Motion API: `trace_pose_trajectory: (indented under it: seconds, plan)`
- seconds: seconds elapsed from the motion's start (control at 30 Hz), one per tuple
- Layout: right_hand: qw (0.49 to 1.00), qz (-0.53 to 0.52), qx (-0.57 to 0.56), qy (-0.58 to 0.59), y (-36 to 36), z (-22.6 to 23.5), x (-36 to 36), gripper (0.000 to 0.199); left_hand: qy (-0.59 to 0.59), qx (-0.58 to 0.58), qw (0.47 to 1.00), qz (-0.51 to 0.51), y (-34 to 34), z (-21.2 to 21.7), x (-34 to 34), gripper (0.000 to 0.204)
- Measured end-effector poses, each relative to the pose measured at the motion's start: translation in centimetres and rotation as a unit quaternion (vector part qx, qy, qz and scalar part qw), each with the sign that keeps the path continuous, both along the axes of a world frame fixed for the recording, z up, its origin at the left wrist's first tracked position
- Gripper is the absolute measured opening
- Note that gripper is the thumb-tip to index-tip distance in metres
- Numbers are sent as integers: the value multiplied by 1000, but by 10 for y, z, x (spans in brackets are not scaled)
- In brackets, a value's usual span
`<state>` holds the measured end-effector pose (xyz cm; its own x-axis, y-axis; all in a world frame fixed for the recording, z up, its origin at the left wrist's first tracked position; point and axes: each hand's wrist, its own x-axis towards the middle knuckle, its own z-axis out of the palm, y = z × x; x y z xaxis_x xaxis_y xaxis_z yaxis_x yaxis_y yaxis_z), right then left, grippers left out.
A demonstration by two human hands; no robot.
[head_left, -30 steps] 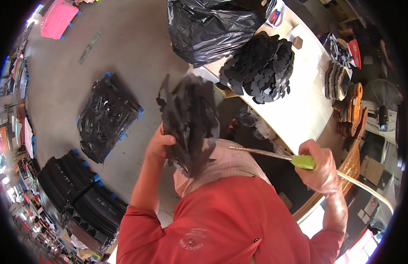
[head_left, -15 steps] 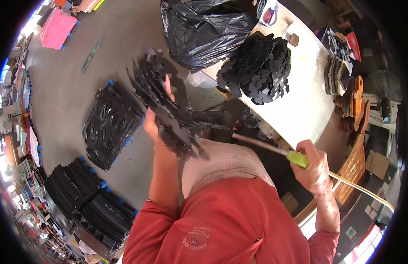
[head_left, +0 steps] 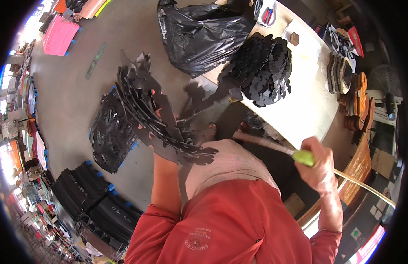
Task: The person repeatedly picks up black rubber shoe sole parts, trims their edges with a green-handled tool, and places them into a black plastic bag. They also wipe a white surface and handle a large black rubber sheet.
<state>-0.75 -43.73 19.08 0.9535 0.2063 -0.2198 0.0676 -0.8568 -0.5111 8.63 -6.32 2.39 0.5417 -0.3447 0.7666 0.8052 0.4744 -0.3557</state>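
A thick bundle of black sheets with cut-out holes curves in front of me, gripped by my left hand. Most of that hand is hidden behind the sheets; some fingers show through the holes. My right hand is closed around the green handle of a long, narrow tool. Its thin brownish shaft points left toward my lap and is blurred; I cannot make out its kind. A heap of similar black cut sheets lies on the table's near left edge. One dark strip stretches between bundle and heap.
A black plastic bag bulges beside the pale table. On the table are a small brown block and a white container with pens. Black stacks stand on the floor at left. A pale hose runs right.
The bundle has swung round and fanned out into a curve, now covering more of my left hand. My right hand with the tool has shifted slightly right.
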Motion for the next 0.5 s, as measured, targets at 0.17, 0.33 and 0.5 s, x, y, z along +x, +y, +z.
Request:
trace_pose_trajectory:
  seconds: [0.17, 0.33, 0.5]
  plan:
    - [1000, 19, 18, -6, 7, 9, 5, 25, 128, 321, 901, 261, 27, 10, -39, 67]
    - [996, 80, 36, -33, 15, 20, 19, 24, 141, 260, 938, 183, 19, 8, -55, 72]
    - [986, 149, 47, -65, 24, 31, 31, 29, 120, 312, 928, 167, 10, -2, -71, 72]
